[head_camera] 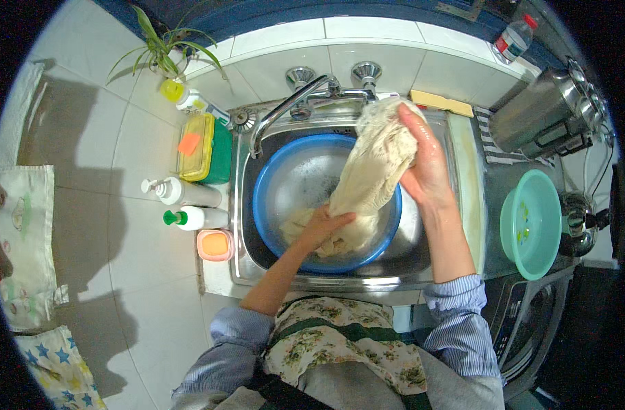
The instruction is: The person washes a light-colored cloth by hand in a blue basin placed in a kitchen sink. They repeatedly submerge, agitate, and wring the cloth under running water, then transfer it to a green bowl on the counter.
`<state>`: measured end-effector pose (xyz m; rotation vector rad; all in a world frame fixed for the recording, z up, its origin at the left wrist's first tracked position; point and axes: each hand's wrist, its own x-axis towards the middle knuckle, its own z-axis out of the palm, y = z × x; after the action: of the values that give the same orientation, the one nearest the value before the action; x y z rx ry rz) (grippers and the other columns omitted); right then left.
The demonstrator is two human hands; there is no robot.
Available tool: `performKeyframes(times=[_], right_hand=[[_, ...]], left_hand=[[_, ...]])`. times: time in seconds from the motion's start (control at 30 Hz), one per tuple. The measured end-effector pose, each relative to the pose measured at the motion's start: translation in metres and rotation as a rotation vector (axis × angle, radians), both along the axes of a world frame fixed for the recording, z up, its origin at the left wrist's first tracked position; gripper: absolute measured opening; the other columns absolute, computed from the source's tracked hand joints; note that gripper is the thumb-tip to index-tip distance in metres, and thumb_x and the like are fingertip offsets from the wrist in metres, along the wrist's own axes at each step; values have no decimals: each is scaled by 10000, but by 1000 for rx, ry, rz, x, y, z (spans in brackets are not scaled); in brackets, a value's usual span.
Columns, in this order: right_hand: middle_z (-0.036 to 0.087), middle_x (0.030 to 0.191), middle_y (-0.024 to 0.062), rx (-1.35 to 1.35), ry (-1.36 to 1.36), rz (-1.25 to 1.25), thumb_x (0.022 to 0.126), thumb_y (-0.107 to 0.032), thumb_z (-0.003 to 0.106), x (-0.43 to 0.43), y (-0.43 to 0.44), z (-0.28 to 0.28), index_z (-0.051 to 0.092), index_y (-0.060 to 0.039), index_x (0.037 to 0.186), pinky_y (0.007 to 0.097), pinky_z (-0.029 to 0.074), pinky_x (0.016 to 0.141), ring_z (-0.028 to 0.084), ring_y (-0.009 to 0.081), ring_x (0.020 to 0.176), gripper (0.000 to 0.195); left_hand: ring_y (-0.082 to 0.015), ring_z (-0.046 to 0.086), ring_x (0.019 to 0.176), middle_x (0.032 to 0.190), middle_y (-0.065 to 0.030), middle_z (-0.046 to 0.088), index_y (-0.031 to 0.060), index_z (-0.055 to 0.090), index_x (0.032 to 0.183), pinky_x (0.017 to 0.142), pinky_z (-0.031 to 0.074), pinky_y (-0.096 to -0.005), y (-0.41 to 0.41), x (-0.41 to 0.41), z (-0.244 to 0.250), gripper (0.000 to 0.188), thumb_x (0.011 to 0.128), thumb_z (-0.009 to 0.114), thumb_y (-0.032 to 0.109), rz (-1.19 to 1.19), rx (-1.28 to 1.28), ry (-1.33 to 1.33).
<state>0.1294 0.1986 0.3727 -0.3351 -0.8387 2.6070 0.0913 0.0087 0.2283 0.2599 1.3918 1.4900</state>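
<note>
A wet cream-coloured cloth (376, 159) stretches between my two hands over a blue-rimmed basin (264, 169) of sudsy water. My right hand (423, 154) grips its bunched upper end, raised near the tap. Lower down, my left hand (325, 225) holds the cloth just above the water. More pale fabric (353, 238) hangs below and lies in the basin. The basin stands in a stainless steel sink (410, 261). Above the sink's back left reaches the chrome spout of a mixer tap (292, 105), apart from the cloth.
Along the left edge stand a pump bottle (189, 192), a green-topped bottle (205, 218), a pink soap box (215, 245) and a yellow-green container (205, 148). To the right are a mint-green basin (535, 225) and a steel vessel (533, 113). A spider plant (164, 51) sits back left.
</note>
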Motion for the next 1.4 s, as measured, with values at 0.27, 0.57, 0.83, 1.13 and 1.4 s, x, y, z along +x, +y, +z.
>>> performKeyframes(times=[0.27,0.57,0.83,1.13,1.4], right_hand=[[605,898,99,757,-524,32,829,-275,534,-44,26,-126,546,10,974,295,449,706,575,156,801,319],[244,1339,136,2074,-891,1019,717,-403,606,-102,-76,-289,250,-186,1310,432,355,913,326,303,1183,725],[415,1245,123,1703,-1187,774,741,-319,593,-101,-55,-298,359,-105,1242,432,431,820,375,257,1171,592],[546,953,160,1547,-840,613,744,-176,557,-86,-49,-339,526,-95,1082,410,420,816,536,347,845,349],[472,1028,162,1700,-261,236,698,-214,592,-111,-123,-218,586,-94,811,451,397,821,560,340,780,165]], left_hand=[[-219,534,968,1078,-103,527,47,402,1199,815,450,-362,-54,-81,-20,425,833,505,236,356,8,-259],[-296,467,1049,1200,-141,434,94,316,1266,876,395,-390,-34,-86,-236,519,794,508,193,333,-362,517],[-323,493,1015,1150,-186,479,65,438,1186,853,403,-384,-48,-106,-224,391,803,475,132,-15,-835,205],[-286,533,943,1060,-139,538,32,466,1137,821,444,-376,-57,-102,-250,402,830,424,288,694,-293,-449],[-264,564,861,990,-132,560,43,503,1069,724,485,-374,-26,-125,-193,376,838,448,335,665,88,-682]])
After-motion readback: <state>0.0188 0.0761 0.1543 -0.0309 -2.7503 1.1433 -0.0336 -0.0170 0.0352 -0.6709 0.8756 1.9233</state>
